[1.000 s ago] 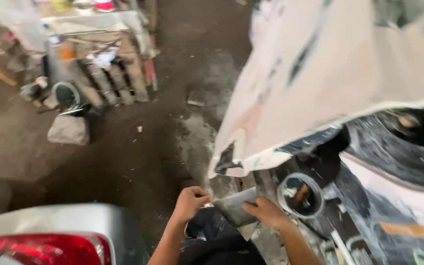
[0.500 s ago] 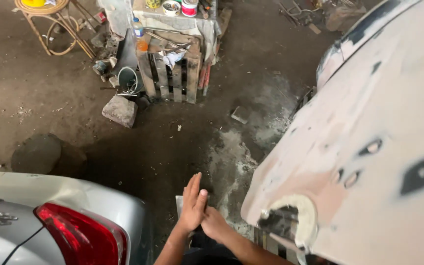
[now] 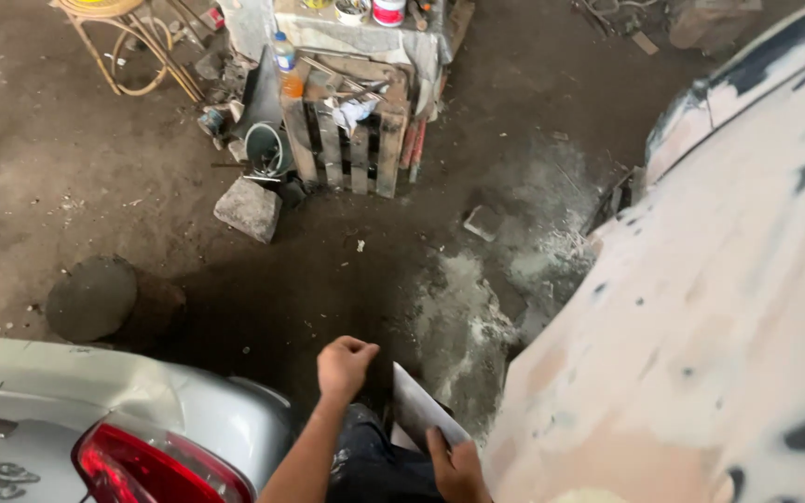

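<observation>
My right hand grips the lower end of a flat grey sheet, like sandpaper or a spreader, which points up and left over the floor. My left hand is curled into a loose fist with nothing in it, a short way left of the sheet. Both hands hang low in the view, between a silver car's rear corner on the left and a large body panel coated in pale filler on the right. My dark trousers show below the hands.
A wooden pallet stand with tins and a bottle is at the top centre. A concrete block, a round dark lid and a metal-frame stool lie on the dirty concrete floor. White dust covers the floor beside the panel.
The view has swung left and down from the panel to the floor. My hands, together on the sheet before, have parted: the left has let go and closed, the right keeps the sheet.
</observation>
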